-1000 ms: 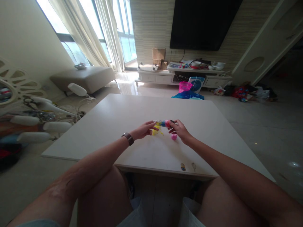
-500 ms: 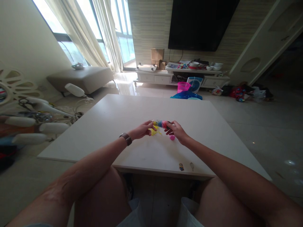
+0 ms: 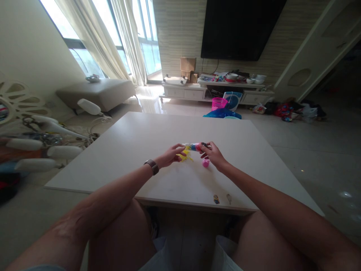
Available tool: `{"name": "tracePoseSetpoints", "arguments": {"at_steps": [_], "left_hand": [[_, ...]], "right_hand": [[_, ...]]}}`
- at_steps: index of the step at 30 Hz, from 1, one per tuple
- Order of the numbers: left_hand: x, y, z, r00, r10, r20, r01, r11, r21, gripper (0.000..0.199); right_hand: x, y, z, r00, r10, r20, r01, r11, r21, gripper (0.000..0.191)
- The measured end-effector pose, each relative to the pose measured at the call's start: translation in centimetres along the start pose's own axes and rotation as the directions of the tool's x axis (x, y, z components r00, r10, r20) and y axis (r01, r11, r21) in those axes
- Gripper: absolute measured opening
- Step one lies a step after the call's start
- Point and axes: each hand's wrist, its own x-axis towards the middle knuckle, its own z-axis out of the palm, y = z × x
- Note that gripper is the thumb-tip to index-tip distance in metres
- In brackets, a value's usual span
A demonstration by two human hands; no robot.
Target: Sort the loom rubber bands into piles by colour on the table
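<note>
My right hand (image 3: 213, 153) is closed round the dark-capped right end of a clear tube (image 3: 193, 146) with yellow, blue and pink contents. The tube is held level above the white table (image 3: 158, 131). At its left end is my left hand (image 3: 169, 155), fingers stretched and apart; whether a fingertip touches the tube I cannot tell. Beneath the tube lies a yellow thing with thin strands (image 3: 186, 155), partly hidden by my left fingers. A small round pink thing (image 3: 205, 163) sits on the table under my right hand.
Near the table's front edge lie a minion-shaped piece (image 3: 216, 199) and a small pale item (image 3: 229, 198). Beyond the far edge are a blue plastic thing (image 3: 221, 113) and a pink basket (image 3: 219, 104). White lamp-like shades (image 3: 88, 107) stand left of the table.
The tube has shifted slightly right with my right hand, and my left fingers have loosened at its left end. The things on the table lie as before.
</note>
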Motion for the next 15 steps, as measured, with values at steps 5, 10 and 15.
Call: {"name": "tracePoseSetpoints", "arguments": {"at_steps": [5, 10, 15], "left_hand": [[-0.43, 0.29, 0.1, 0.984, -0.017, 0.178, 0.027, 0.998, -0.057, 0.054], [-0.87, 0.57, -0.1, 0.963, -0.065, 0.262, 0.046, 0.996, 0.079, 0.047], [-0.2, 0.35, 0.15, 0.994, 0.055, 0.091, -0.053, 0.998, -0.024, 0.041]], "right_hand": [[0.07, 0.26, -0.02, 0.999, 0.029, 0.025, -0.03, 0.999, 0.029, 0.043], [0.08, 0.55, -0.1, 0.996, 0.082, 0.044, -0.085, 0.994, 0.075, 0.039], [-0.01, 0.56, 0.16, 0.996, 0.054, 0.066, -0.057, 0.997, 0.046, 0.04]]}}
